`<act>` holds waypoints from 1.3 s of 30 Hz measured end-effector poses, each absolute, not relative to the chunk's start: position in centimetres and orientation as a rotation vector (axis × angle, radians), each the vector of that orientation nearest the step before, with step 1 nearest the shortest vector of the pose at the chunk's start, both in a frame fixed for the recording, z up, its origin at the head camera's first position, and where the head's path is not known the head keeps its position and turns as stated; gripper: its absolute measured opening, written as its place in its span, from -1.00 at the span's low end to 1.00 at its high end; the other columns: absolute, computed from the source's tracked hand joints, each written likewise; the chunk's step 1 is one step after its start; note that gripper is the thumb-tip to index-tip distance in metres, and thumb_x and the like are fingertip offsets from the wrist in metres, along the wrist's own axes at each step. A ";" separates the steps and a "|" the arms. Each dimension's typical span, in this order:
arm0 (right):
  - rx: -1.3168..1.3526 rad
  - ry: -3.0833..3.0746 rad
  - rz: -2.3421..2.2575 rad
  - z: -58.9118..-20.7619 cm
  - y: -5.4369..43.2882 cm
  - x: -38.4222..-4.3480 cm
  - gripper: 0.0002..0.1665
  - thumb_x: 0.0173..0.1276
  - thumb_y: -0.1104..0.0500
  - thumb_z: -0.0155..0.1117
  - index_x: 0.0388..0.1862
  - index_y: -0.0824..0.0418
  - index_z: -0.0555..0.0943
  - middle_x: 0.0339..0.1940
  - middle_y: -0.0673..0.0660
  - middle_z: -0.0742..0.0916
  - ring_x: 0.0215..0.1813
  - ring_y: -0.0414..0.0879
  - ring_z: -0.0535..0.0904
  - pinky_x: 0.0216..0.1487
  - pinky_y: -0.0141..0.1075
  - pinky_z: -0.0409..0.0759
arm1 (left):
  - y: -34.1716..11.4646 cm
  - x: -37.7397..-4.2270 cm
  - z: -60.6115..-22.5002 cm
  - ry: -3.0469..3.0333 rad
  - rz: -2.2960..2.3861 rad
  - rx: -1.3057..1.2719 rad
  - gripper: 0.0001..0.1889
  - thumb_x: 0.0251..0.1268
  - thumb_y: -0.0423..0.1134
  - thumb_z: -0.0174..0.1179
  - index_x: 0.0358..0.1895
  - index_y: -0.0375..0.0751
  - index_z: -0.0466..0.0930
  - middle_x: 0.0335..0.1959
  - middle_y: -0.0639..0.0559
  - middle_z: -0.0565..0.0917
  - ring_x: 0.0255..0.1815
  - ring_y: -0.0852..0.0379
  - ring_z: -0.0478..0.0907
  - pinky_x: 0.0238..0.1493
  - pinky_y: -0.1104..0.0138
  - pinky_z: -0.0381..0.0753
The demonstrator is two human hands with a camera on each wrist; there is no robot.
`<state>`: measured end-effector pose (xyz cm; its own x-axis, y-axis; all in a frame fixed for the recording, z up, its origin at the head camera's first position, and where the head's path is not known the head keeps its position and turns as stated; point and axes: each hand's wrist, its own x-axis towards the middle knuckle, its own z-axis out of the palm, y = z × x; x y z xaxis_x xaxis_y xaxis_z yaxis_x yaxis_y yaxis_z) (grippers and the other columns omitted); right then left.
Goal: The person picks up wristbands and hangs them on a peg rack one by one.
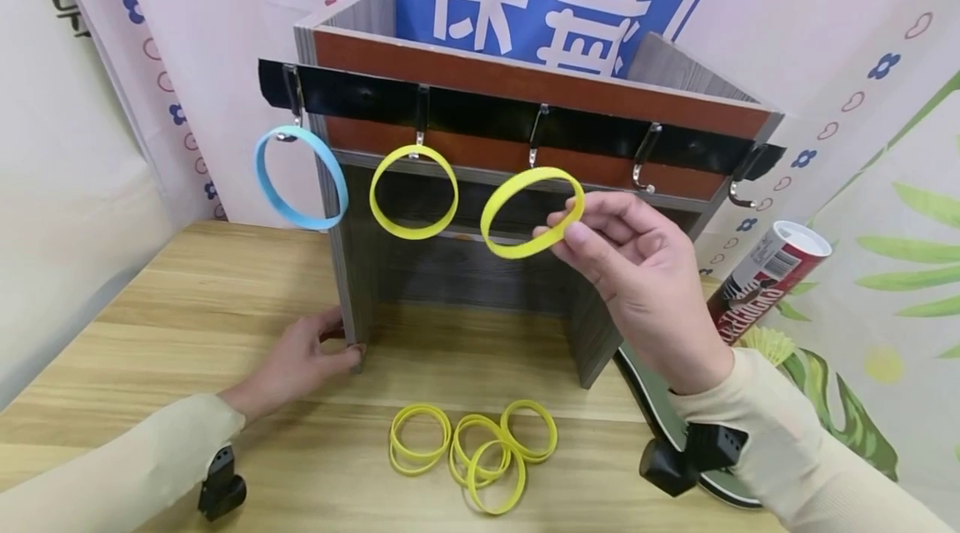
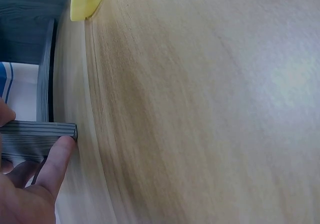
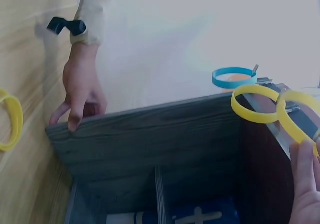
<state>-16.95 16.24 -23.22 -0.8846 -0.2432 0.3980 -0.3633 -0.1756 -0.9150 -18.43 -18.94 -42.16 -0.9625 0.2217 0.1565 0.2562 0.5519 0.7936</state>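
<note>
My right hand (image 1: 645, 275) pinches a yellow silicone wristband (image 1: 525, 251) by its right side, thumb against fingers. The band is tilted just below the third hook (image 1: 534, 137); whether it touches that hook I cannot tell. On the second hook hangs another yellow wristband (image 1: 416, 234), and a blue wristband (image 1: 306, 221) hangs from the leftmost one. Down at the table, my left hand (image 1: 292, 362) grips the lower front edge of the grey wooden stand's side panel (image 1: 351, 266). The left wrist view has its thumb or finger pressed on the panel edge (image 2: 65, 130).
Several loose yellow wristbands (image 1: 495, 454) lie on the wooden table (image 1: 187, 291) before the stand. Two bare hooks (image 1: 645, 158) are at the right of the black rail (image 1: 480, 112). A red and white can (image 1: 772, 275) leans behind my right wrist.
</note>
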 end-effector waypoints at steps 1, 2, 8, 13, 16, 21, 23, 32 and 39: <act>0.704 -1.949 2.240 -23.2 16.1 -16.9 -0.75 0.53 0.43 0.18 0.06 0.21 0.63 -0.01 0.10 0.81 0.12 -0.10 0.78 0.22 -0.25 0.70 | -18.9 -18.4 -42.2 -2.732 -1.411 -0.423 -0.35 0.37 -0.29 0.30 0.46 -0.50 0.37 0.30 -0.46 0.62 0.27 -0.34 0.64 0.15 -0.06 0.71; 0.683 -1.939 2.249 -23.2 15.9 -16.9 -0.75 0.53 0.43 0.18 0.06 0.19 0.64 -0.01 0.08 0.81 0.13 -0.11 0.77 0.22 -0.26 0.70 | -18.9 -18.5 -42.2 -2.730 -1.413 -0.426 -0.35 0.37 -0.29 0.30 0.46 -0.49 0.37 0.31 -0.46 0.62 0.27 -0.34 0.63 0.15 -0.06 0.71; 0.601 -1.863 2.311 -23.4 15.1 -17.2 -0.73 0.54 0.44 0.15 0.02 0.13 0.64 -0.04 0.01 0.81 0.09 -0.19 0.76 0.21 -0.29 0.71 | -18.8 -18.4 -42.1 -2.724 -1.411 -0.425 -0.35 0.36 -0.30 0.31 0.46 -0.50 0.37 0.30 -0.47 0.62 0.27 -0.36 0.63 0.17 -0.10 0.70; 0.547 -1.860 2.352 -24.0 14.8 -17.4 -0.74 0.54 0.43 0.15 -0.02 0.10 0.63 -0.07 0.00 0.82 0.04 -0.21 0.77 0.19 -0.33 0.71 | -18.7 -18.4 -42.2 -2.721 -1.399 -0.416 -0.37 0.36 -0.30 0.31 0.44 -0.49 0.40 0.28 -0.44 0.64 0.25 -0.34 0.64 0.17 -0.11 0.69; 0.535 -1.860 2.374 -24.4 14.8 -17.4 -0.74 0.55 0.43 0.14 -0.04 0.10 0.62 -0.08 -0.01 0.82 0.04 -0.21 0.78 0.19 -0.33 0.71 | -18.7 -18.5 -42.2 -2.726 -1.389 -0.412 -0.37 0.36 -0.30 0.31 0.44 -0.48 0.41 0.28 -0.43 0.65 0.25 -0.33 0.65 0.18 -0.13 0.68; 0.550 -1.874 2.372 -24.8 14.9 -17.4 -0.75 0.55 0.43 0.14 0.00 0.12 0.62 -0.07 -0.01 0.81 0.04 -0.22 0.76 0.19 -0.33 0.71 | -18.7 -18.5 -42.3 -2.726 -1.390 -0.413 -0.37 0.36 -0.30 0.31 0.44 -0.48 0.41 0.27 -0.43 0.66 0.25 -0.32 0.65 0.18 -0.12 0.68; 0.558 -1.885 2.359 -24.9 14.9 -17.5 -0.75 0.56 0.41 0.14 0.02 0.12 0.62 -0.06 -0.02 0.81 0.05 -0.23 0.75 0.19 -0.34 0.71 | -18.7 -18.5 -42.2 -2.726 -1.389 -0.413 -0.37 0.35 -0.30 0.31 0.44 -0.48 0.41 0.27 -0.42 0.66 0.25 -0.32 0.65 0.18 -0.11 0.68; 0.568 -1.906 2.347 -24.8 15.0 -17.6 -0.77 0.57 0.39 0.14 0.04 0.13 0.62 -0.05 -0.01 0.79 0.06 -0.23 0.74 0.22 -0.33 0.70 | -18.7 -18.5 -42.2 -2.731 -1.379 -0.414 -0.37 0.35 -0.30 0.31 0.44 -0.47 0.41 0.28 -0.42 0.65 0.25 -0.31 0.65 0.17 -0.09 0.70; 0.580 -1.924 2.362 -25.1 15.2 -17.7 -0.77 0.56 0.41 0.13 0.09 0.20 0.58 -0.04 -0.01 0.78 0.05 -0.22 0.75 0.22 -0.31 0.70 | -18.7 -18.6 -42.2 -2.730 -1.377 -0.401 -0.38 0.34 -0.31 0.30 0.43 -0.47 0.43 0.25 -0.40 0.68 0.23 -0.28 0.66 0.15 -0.07 0.70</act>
